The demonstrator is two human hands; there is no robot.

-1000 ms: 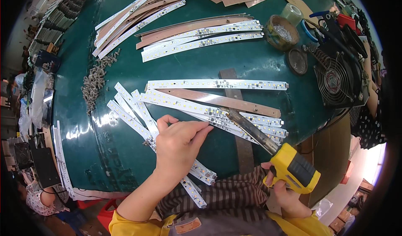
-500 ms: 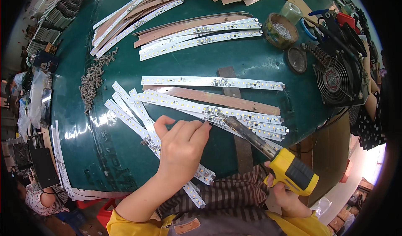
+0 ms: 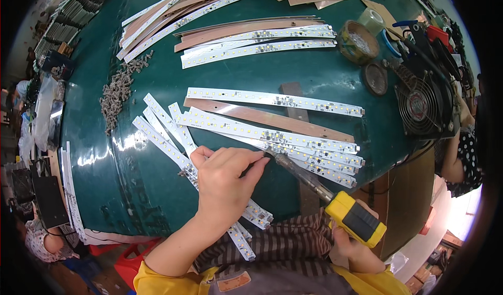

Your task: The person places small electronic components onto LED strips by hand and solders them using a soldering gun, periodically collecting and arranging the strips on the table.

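My right hand [image 3: 352, 242] is wrapped round a yellow and black soldering gun [image 3: 359, 217], its metal shaft pointing up and left. The gun's tip ends beside the fingertips of my left hand [image 3: 225, 182]. Thumb and forefinger of that hand are pinched together, with a tiny dark bit at their tips that I cannot make out. Just beyond them lies a fan of white LED strips [image 3: 272, 136] dotted with small yellow chips. Under and left of my left hand, more LED strips [image 3: 168, 147] lie crossed at a slant, partly hidden by the hand and wrist.
A brown strip [image 3: 236, 114] and a dark metal bar [image 3: 294, 104] lie under or between strips. A heap of small grey parts [image 3: 116, 93] sits left. Far off are strip stacks [image 3: 257, 41], a round tub [image 3: 359, 42] and a small dish [image 3: 375, 79]. A fan [image 3: 419, 104] stands right.
The soldering gun has moved left and slightly down, its tip drawn from the strips to my left fingertips. My left hand has shifted slightly right. The whole view has also shifted a little.
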